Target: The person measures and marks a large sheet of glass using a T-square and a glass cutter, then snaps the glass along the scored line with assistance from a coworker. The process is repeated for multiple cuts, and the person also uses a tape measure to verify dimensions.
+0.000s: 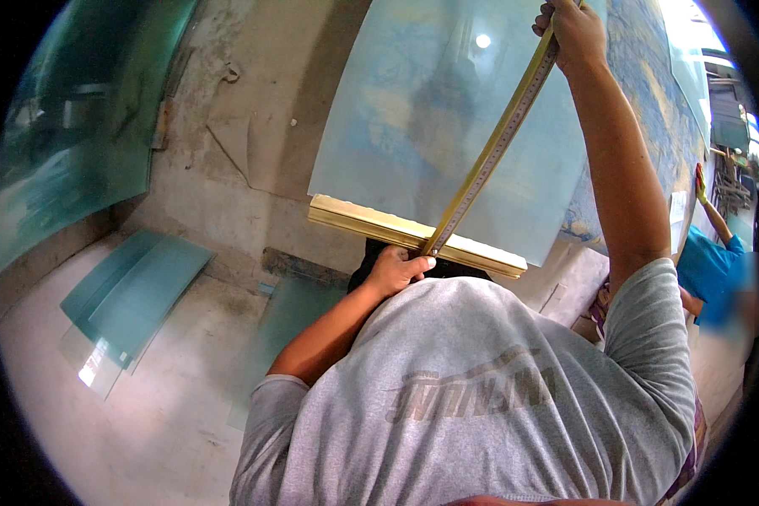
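A long gold-coloured ruler with a marked scale slants across a large pale glass sheet. Its far end is in my right hand, whose fingers wrap round it near the top of the view. My left hand grips the near end, its thumb pressed beside the ruler's tip. There the ruler meets a grooved gold bar, which lies crosswise along the near edge of the sheet. I cannot tell whether the ruler and the bar are joined. The bar stands close in front of my body.
Smaller greenish glass panes lie at the left, and another pane is near my left forearm. A tall dark green glass sheet rises at the far left. Blue patterned cloth spreads at the right. A person in blue works beyond.
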Action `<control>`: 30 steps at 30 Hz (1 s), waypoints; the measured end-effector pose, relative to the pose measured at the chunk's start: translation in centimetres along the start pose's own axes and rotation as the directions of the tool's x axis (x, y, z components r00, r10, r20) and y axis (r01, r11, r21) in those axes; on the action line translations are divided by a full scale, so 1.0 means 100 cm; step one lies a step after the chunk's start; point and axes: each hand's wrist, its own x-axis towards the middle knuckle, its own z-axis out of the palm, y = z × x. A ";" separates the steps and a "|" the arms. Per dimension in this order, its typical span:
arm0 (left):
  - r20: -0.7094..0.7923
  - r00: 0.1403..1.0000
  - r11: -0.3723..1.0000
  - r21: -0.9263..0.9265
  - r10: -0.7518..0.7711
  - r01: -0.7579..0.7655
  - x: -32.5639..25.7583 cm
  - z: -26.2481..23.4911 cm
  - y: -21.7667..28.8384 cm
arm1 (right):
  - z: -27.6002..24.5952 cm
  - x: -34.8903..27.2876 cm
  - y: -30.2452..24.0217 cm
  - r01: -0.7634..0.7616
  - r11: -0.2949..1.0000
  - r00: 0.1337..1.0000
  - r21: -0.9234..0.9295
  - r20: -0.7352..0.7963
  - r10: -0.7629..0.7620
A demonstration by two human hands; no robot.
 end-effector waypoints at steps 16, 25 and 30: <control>-0.186 0.982 0.959 -0.267 0.043 -0.092 -0.023 0.022 0.019 | 0.006 0.015 0.013 -0.048 0.992 0.987 -0.117 0.148 0.065; -0.043 0.998 0.989 -0.137 0.048 -0.054 -0.012 0.015 0.022 | -0.006 0.019 0.025 -0.134 0.952 0.989 -0.274 0.017 0.144; -0.136 0.970 0.975 0.125 0.202 -0.186 -0.009 0.000 0.007 | 0.022 0.022 0.019 -0.179 0.939 0.981 -0.295 0.023 0.194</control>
